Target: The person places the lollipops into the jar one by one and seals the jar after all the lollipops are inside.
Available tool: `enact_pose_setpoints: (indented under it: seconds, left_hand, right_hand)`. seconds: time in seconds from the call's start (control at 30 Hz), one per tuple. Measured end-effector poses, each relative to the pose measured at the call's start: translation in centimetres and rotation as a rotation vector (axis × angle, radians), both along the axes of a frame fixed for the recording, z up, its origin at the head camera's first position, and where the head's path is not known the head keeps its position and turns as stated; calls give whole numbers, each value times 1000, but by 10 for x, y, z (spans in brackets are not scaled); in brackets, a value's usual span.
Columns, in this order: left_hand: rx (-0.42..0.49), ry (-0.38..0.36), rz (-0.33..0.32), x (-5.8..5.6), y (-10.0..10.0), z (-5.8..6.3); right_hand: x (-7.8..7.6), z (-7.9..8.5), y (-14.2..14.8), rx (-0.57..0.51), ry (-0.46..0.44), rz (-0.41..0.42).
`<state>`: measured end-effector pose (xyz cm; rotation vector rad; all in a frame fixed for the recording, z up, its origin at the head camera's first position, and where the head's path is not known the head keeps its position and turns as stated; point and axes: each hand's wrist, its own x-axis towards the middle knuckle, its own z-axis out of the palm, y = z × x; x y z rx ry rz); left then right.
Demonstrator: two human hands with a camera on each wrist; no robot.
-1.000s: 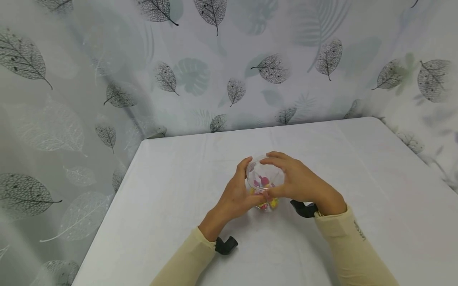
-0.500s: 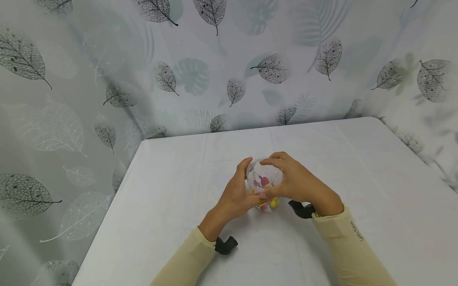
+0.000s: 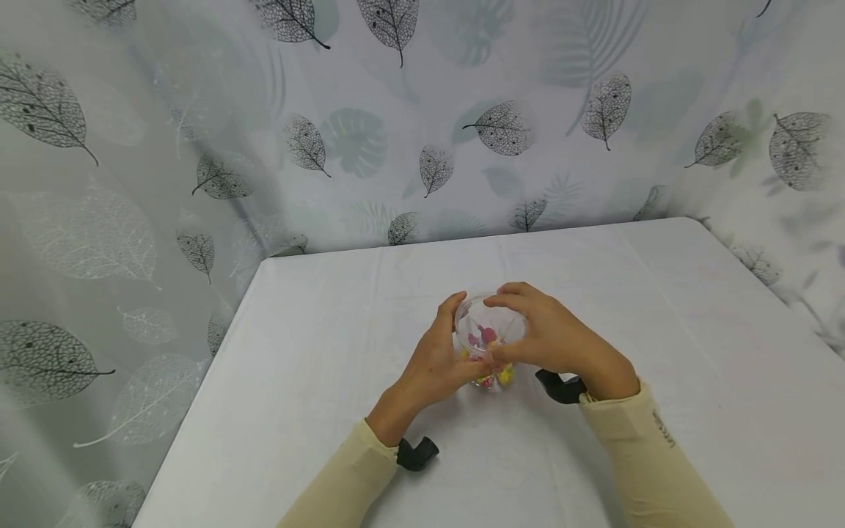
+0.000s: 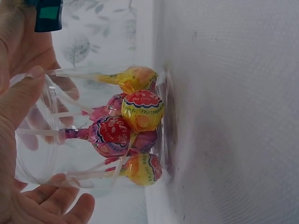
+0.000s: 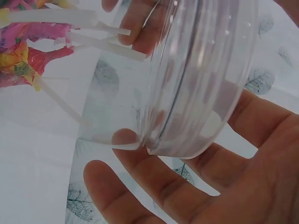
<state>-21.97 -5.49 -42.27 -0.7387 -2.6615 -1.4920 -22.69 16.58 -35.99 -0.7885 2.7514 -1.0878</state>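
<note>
A clear plastic jar [image 4: 88,184] stands upright on the table, holding several lollipops [image 4: 142,109] in yellow and pink wrappers, heads down and white sticks up. My left hand [image 3: 432,367] grips the jar near its top, thumb on the near side and fingers around the far left. On the jar's mouth sits a clear round lid [image 5: 215,70]. Around this lid curl the thumb and fingers of my right hand [image 3: 554,334]. In the right wrist view a narrow seam shows between lid and jar; whether the lid is loose I cannot tell.
A white cloth covers the table [image 3: 330,330], whose far edge meets a leaf-printed curtain [image 3: 422,110]. The curtain also hangs at the left and right sides. Black wrist mounts [image 3: 417,453] stick out below both wrists.
My right hand shifts slightly left around the lid, then back to the right. The left hand and the jar stay in place.
</note>
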Motion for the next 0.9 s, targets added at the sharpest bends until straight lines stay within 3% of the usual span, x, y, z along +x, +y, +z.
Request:
enact_pose_setpoints:
  seconds: [0.27, 0.57, 0.9]
  left_hand:
    - [-10, -24, 18, 0, 0, 2]
    - [11, -45, 12, 1, 0, 1]
    - [-8, -23, 1, 1, 0, 1]
  right_hand:
    - [3, 1, 2, -8, -30, 40]
    - [1, 1, 2, 17, -7, -13]
    - [3, 2, 5, 7, -16, 44]
